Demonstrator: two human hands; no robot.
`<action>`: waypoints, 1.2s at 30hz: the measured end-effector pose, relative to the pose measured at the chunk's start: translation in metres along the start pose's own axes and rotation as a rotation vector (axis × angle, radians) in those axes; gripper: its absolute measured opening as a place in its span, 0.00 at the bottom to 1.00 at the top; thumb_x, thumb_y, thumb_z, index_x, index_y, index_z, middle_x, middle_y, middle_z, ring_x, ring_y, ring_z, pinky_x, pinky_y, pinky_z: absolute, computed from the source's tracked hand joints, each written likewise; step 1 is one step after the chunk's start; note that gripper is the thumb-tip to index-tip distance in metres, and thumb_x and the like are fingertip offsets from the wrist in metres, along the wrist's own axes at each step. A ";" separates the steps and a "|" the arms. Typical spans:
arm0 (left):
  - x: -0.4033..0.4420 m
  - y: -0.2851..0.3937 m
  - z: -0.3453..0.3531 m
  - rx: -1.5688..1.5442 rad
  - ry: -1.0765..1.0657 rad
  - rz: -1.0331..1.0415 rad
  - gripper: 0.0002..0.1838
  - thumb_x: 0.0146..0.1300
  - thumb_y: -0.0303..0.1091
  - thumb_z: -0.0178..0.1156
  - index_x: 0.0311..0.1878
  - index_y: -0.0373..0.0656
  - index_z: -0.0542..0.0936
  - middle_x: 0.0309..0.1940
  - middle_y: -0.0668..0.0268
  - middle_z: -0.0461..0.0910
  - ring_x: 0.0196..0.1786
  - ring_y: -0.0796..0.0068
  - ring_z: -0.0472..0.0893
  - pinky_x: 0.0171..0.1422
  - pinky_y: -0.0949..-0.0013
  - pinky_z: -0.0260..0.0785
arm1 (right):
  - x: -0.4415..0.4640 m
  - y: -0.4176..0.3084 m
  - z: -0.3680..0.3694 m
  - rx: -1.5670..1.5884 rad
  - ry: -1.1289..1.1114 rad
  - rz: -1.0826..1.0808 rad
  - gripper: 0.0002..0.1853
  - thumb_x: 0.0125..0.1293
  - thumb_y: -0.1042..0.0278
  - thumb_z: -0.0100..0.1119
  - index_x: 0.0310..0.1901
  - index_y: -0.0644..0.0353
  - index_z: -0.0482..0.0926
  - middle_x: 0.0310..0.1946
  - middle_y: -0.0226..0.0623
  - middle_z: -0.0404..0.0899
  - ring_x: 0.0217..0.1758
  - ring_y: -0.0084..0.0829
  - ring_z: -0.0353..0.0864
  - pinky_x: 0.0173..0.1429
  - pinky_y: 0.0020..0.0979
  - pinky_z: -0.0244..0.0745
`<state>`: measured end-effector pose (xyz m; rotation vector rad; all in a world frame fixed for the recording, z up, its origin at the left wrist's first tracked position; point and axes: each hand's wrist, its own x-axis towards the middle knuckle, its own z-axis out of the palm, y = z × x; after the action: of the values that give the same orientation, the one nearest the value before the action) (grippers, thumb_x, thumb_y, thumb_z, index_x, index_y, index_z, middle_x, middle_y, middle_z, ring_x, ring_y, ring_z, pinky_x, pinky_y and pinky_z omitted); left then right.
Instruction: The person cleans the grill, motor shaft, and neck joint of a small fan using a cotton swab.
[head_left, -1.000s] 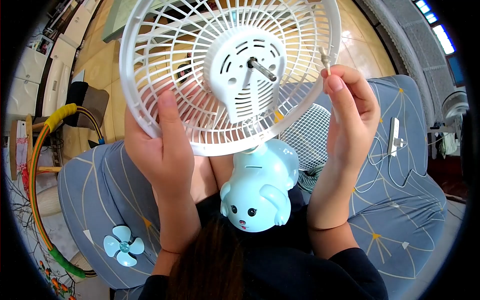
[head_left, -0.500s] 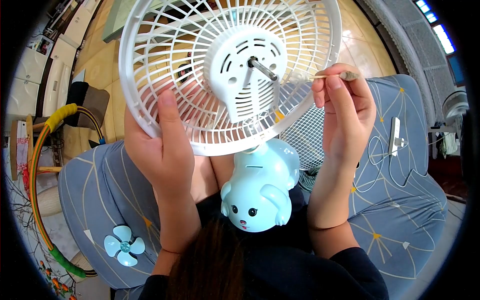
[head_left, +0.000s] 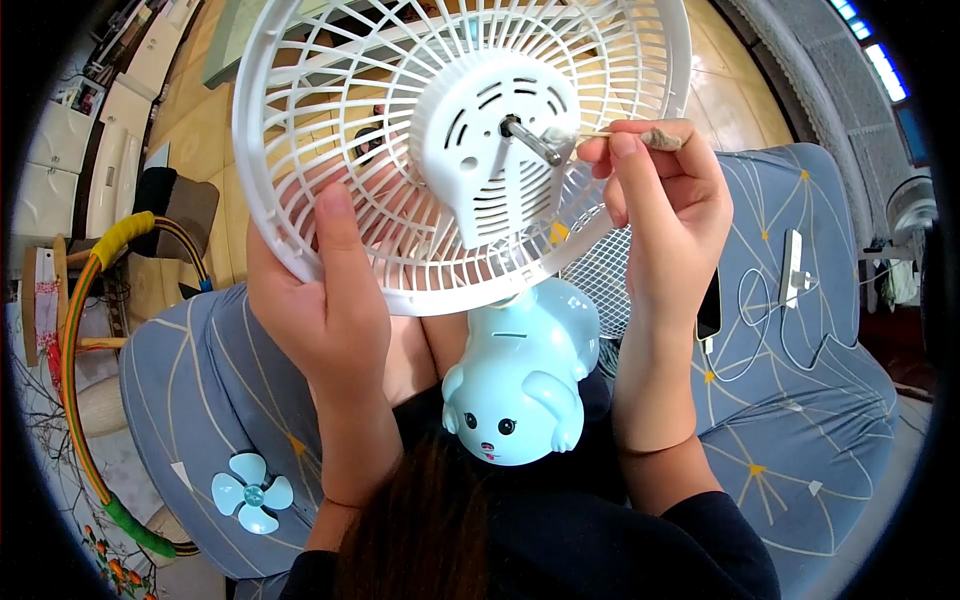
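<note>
My left hand (head_left: pixel 325 265) is closed around the left rim of the white fan grille (head_left: pixel 405 298), its thumb in front and fingers behind the bars. In the middle of the grille, a metal shaft (head_left: pixel 535 142) sticks out of the white motor housing (head_left: pixel 490 205). My right hand (head_left: pixel 670 190) pinches a cotton swab (head_left: pixel 597 134). One swab tip is beside the shaft at the housing; the other, grey and dirty-looking, pokes out past my fingers. Below the grille, the light blue animal-shaped fan base (head_left: pixel 515 365) lies in my lap, face toward me.
A light blue fan blade (head_left: pixel 254 494) lies on the grey patterned sofa cover (head_left: pixel 780 420) at left. To the right are a white mesh grille (head_left: pixel 605 275), a phone (head_left: pixel 709 310) with a cable and a power strip (head_left: pixel 793 265). A striped hoop (head_left: pixel 70 350) stands at far left.
My right hand has moved left with the cotton swab, bringing its tip closer to the shaft and housing. The fan grille has shifted very slightly. The phone now shows beside my right wrist.
</note>
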<state>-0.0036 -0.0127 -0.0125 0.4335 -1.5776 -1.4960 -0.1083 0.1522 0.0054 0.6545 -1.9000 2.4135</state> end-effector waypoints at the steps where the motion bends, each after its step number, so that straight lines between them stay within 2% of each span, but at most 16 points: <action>1: -0.001 0.001 0.000 0.009 0.003 0.010 0.12 0.74 0.27 0.56 0.55 0.29 0.77 0.48 0.57 0.83 0.49 0.76 0.82 0.55 0.72 0.73 | -0.001 -0.001 0.002 -0.023 0.011 -0.015 0.02 0.69 0.81 0.59 0.41 0.68 0.77 0.37 0.40 0.86 0.42 0.23 0.85 0.47 0.24 0.80; 5: 0.000 0.000 -0.004 0.057 -0.036 0.074 0.12 0.74 0.26 0.57 0.54 0.29 0.77 0.48 0.57 0.83 0.49 0.76 0.82 0.56 0.72 0.73 | -0.004 0.005 0.006 -0.125 0.010 -0.111 0.03 0.68 0.82 0.60 0.38 0.67 0.75 0.35 0.38 0.85 0.41 0.23 0.86 0.39 0.20 0.79; 8: 0.000 0.000 -0.003 0.059 -0.031 0.089 0.12 0.73 0.26 0.56 0.54 0.29 0.77 0.48 0.57 0.84 0.49 0.76 0.82 0.56 0.72 0.73 | -0.003 0.009 0.009 -0.175 0.022 -0.160 0.04 0.67 0.81 0.62 0.36 0.66 0.75 0.31 0.34 0.84 0.33 0.17 0.83 0.31 0.16 0.73; 11: 0.000 0.000 -0.005 0.063 -0.033 0.070 0.12 0.73 0.25 0.56 0.55 0.28 0.77 0.48 0.57 0.83 0.49 0.75 0.82 0.56 0.72 0.73 | -0.002 0.012 0.007 -0.211 0.050 -0.172 0.07 0.65 0.79 0.65 0.32 0.65 0.75 0.26 0.28 0.82 0.26 0.10 0.74 0.26 0.16 0.64; 13: -0.001 0.003 -0.001 0.048 -0.013 0.047 0.12 0.73 0.25 0.56 0.55 0.28 0.76 0.48 0.56 0.83 0.49 0.75 0.82 0.56 0.71 0.73 | -0.002 0.013 0.004 -0.291 0.077 -0.162 0.09 0.63 0.77 0.67 0.29 0.64 0.74 0.23 0.25 0.79 0.23 0.09 0.67 0.25 0.16 0.59; 16: -0.003 0.002 0.000 0.002 0.006 0.018 0.13 0.73 0.25 0.56 0.56 0.27 0.76 0.48 0.56 0.83 0.50 0.74 0.82 0.57 0.71 0.73 | -0.003 0.013 0.004 -0.324 0.117 -0.128 0.11 0.62 0.74 0.70 0.27 0.62 0.74 0.20 0.22 0.75 0.22 0.08 0.63 0.25 0.16 0.56; 20: -0.003 0.003 0.001 -0.015 -0.007 0.000 0.14 0.73 0.25 0.55 0.57 0.27 0.75 0.49 0.55 0.83 0.50 0.73 0.82 0.57 0.69 0.73 | -0.002 0.011 0.009 -0.257 0.148 -0.142 0.11 0.60 0.73 0.70 0.26 0.62 0.75 0.18 0.20 0.71 0.21 0.09 0.63 0.25 0.17 0.56; 26: -0.002 0.003 0.003 -0.049 -0.026 -0.019 0.15 0.74 0.26 0.54 0.58 0.26 0.74 0.50 0.53 0.82 0.51 0.71 0.82 0.58 0.67 0.74 | -0.002 -0.006 0.006 -0.521 0.104 -0.183 0.11 0.60 0.75 0.69 0.23 0.63 0.76 0.16 0.26 0.71 0.20 0.14 0.67 0.25 0.20 0.63; 36: -0.005 0.003 0.007 -0.125 -0.033 -0.068 0.18 0.75 0.28 0.53 0.61 0.25 0.71 0.52 0.51 0.81 0.53 0.66 0.83 0.59 0.61 0.76 | -0.009 -0.010 0.004 -0.656 0.031 -0.192 0.11 0.60 0.72 0.70 0.25 0.65 0.78 0.18 0.37 0.76 0.19 0.27 0.75 0.25 0.27 0.68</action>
<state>-0.0051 -0.0040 -0.0110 0.3961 -1.4986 -1.6510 -0.0967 0.1536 0.0129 0.6936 -2.2926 1.5301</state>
